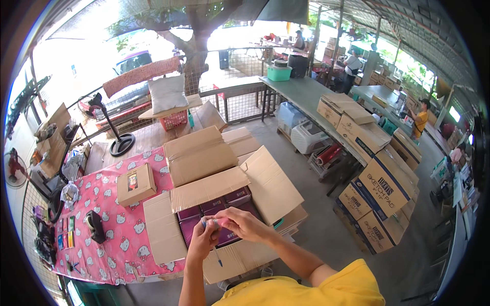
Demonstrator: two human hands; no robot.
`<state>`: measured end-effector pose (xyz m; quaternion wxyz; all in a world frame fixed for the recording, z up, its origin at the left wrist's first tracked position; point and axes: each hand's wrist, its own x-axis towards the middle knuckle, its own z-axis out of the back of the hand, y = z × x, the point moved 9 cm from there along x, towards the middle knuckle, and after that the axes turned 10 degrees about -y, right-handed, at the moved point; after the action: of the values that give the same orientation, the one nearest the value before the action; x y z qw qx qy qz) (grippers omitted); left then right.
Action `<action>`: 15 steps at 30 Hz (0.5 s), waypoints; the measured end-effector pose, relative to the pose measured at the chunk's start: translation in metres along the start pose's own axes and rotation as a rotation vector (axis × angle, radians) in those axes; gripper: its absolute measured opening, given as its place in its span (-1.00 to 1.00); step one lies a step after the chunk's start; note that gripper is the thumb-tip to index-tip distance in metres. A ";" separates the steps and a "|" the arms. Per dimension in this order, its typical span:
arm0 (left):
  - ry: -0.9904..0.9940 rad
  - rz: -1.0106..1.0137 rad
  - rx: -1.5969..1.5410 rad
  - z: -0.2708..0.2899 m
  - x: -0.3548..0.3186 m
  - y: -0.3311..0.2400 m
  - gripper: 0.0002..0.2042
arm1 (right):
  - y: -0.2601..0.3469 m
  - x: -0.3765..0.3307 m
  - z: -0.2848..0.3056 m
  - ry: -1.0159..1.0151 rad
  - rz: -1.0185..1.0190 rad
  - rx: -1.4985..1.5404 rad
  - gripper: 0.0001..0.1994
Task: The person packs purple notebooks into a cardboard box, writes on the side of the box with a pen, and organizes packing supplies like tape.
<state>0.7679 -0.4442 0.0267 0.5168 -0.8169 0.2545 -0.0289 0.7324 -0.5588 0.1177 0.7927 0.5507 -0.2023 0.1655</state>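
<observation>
A: Where's our pen, and what could go wrong?
B: Our left hand holds it in curled fingers over the open box; a loose grip could drop it.
A: Its direction?
B: Blue end towards us, long axis slanting slightly right. Our right hand's grip we can't tell.

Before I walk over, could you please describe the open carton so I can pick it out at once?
Find the pink cat-print cloth, then look to its right side. There, beneath the person's left hand and right hand, is the open carton. Unlike the closed carton just behind it, its flaps are spread wide and purple packs show inside.
</observation>
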 end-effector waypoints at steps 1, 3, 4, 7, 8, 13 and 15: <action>0.017 -0.034 0.091 -0.006 -0.003 -0.002 -0.74 | -0.004 -0.004 0.003 -0.032 -0.015 -0.040 -0.75; -0.051 -0.130 0.252 -0.013 -0.010 -0.014 -0.77 | -0.007 -0.010 0.029 -0.262 -0.027 -0.100 -0.76; -0.118 -0.165 0.334 -0.004 -0.015 -0.022 -0.78 | -0.006 -0.012 0.039 -0.372 -0.027 -0.121 -0.76; -0.307 -0.336 0.621 0.031 -0.019 -0.053 -0.82 | -0.050 -0.023 0.081 -0.493 -0.269 0.724 -0.71; -0.377 -0.438 0.753 0.041 -0.019 -0.066 -0.83 | -0.059 -0.025 0.085 -0.502 -0.321 1.094 -0.70; -0.597 -0.496 1.271 0.085 0.016 -0.093 -0.77 | -0.066 -0.021 0.072 -0.441 -0.394 1.330 -0.68; -0.681 -0.519 1.443 0.102 0.034 -0.094 -0.74 | -0.067 -0.019 0.055 -0.444 -0.410 1.365 -0.66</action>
<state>0.8647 -0.3432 0.0527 0.9382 -0.2826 -0.1922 -0.0544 0.7410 -0.6335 0.0713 0.2300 0.9676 -0.1033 -0.0119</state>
